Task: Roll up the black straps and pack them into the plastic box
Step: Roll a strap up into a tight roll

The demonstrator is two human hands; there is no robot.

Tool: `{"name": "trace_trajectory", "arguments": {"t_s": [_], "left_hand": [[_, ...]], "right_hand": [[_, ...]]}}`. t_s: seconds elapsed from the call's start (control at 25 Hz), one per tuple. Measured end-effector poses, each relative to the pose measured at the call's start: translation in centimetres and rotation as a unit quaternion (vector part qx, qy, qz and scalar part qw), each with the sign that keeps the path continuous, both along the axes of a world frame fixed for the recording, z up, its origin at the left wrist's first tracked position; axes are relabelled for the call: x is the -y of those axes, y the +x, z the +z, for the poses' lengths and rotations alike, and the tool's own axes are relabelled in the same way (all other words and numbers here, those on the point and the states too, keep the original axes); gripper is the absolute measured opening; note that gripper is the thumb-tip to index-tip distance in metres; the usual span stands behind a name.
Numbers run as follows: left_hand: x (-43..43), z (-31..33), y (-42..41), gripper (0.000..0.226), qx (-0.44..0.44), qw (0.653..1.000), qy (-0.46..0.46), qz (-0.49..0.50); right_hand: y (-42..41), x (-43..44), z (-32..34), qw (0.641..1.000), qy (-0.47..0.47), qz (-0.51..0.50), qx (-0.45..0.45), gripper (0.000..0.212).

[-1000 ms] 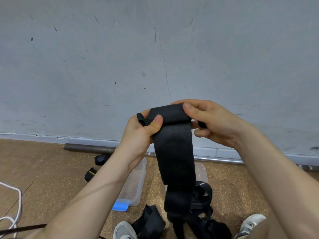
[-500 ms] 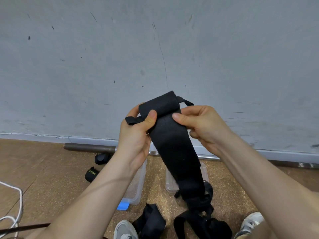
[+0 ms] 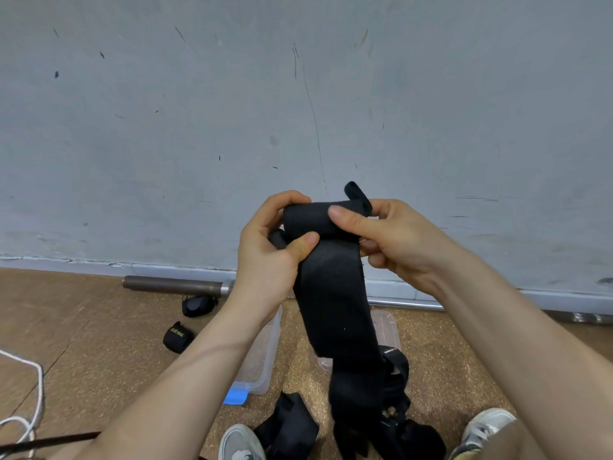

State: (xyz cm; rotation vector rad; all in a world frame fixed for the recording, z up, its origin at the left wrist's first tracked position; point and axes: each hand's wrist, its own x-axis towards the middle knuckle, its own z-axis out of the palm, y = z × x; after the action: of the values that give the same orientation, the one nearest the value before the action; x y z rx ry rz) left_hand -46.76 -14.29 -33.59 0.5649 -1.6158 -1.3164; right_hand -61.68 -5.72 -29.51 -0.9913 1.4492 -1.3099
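A wide black strap (image 3: pixel 335 303) hangs from both hands at chest height, its top end curled into a small roll. My left hand (image 3: pixel 265 260) pinches the roll's left side with the thumb on the front. My right hand (image 3: pixel 388 240) grips the roll's right side, thumb across the top, a small loop sticking up behind it. The strap's tail drops to a heap of loose black straps (image 3: pixel 381 423) on the floor. A clear plastic box (image 3: pixel 386 330) sits behind the hanging strap, partly hidden. Its lid (image 3: pixel 262 360) with a blue clip lies under my left forearm.
Two rolled black straps (image 3: pixel 178 336) (image 3: pixel 196 305) lie on the brown floor at left, near a metal bar (image 3: pixel 172 284) along the grey wall. A white cord (image 3: pixel 30 393) curls at the far left. Grey shoes (image 3: pixel 240 443) (image 3: pixel 484 426) show at the bottom.
The roll at the strap's top has turned and levelled out. My right thumb has moved onto the roll and both hands have come closer together.
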Motion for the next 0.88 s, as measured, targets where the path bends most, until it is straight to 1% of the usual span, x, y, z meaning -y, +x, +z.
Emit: {"name": "trace_trajectory", "arguments": {"t_s": [0.08, 0.16, 0.2, 0.24, 0.32, 0.4, 0.44, 0.52, 0.56, 0.6, 0.64, 0.68, 0.76, 0.88], "left_hand": [[0.2, 0.1, 0.1, 0.038, 0.013, 0.999, 0.022, -0.046], [0.7, 0.8, 0.7, 0.028, 0.030, 0.986, 0.096, -0.136], [1.0, 1.2, 1.1, 0.027, 0.049, 0.976, 0.131, -0.164], [1.2, 1.5, 1.4, 0.031, 0.076, 0.972, 0.146, -0.170], [1.5, 1.7, 1.7, 0.038, 0.133, 0.975, 0.115, -0.139], [1.2, 1.7, 1.6, 0.031, 0.138, 0.983, 0.071, -0.102], [1.1, 1.7, 1.6, 0.029, 0.128, 0.986, 0.060, -0.090], [1.0, 1.7, 1.6, 0.029, 0.122, 0.989, 0.038, -0.075], [1.0, 1.6, 1.6, 0.030, 0.128, 0.989, 0.027, -0.071], [0.9, 1.6, 1.7, 0.032, 0.136, 0.988, 0.012, -0.069], [0.7, 1.6, 1.6, 0.033, 0.146, 0.987, -0.005, -0.070], [0.5, 1.6, 1.5, 0.034, 0.160, 0.984, -0.023, -0.071], [0.3, 1.5, 1.4, 0.037, 0.185, 0.979, -0.051, -0.069], [0.3, 1.4, 1.4, 0.048, 0.191, 0.979, -0.045, -0.046]], "right_hand": [[-0.2, 0.1, -0.4, 1.000, -0.023, -0.012, -0.002, 0.010], [-0.7, 0.2, -0.5, 0.998, -0.057, -0.019, -0.004, 0.016], [-1.0, 0.2, -0.6, 0.997, -0.080, -0.016, -0.008, 0.020], [-1.0, 0.2, -0.7, 0.995, -0.102, -0.007, -0.020, 0.024], [-0.7, 0.3, -1.1, 0.989, -0.130, 0.009, -0.076, 0.030], [-0.9, 0.4, -1.2, 0.985, -0.131, 0.037, -0.109, 0.033], [-1.3, 0.4, -1.0, 0.986, -0.115, 0.067, -0.098, 0.036], [-2.4, 0.1, -0.7, 0.990, -0.050, 0.130, -0.024, 0.047], [-2.8, 0.1, -0.6, 0.990, -0.014, 0.143, 0.007, 0.052], [-3.0, 0.1, -0.6, 0.990, 0.010, 0.142, 0.008, 0.052], [-3.1, 0.1, -0.7, 0.991, 0.019, 0.133, -0.017, 0.047], [-3.0, 0.2, -0.8, 0.991, 0.017, 0.124, -0.048, 0.042], [-2.6, 0.3, -0.9, 0.990, 0.005, 0.114, -0.080, 0.042], [-2.6, 0.3, -1.0, 0.989, -0.008, 0.113, -0.099, 0.043]]}}
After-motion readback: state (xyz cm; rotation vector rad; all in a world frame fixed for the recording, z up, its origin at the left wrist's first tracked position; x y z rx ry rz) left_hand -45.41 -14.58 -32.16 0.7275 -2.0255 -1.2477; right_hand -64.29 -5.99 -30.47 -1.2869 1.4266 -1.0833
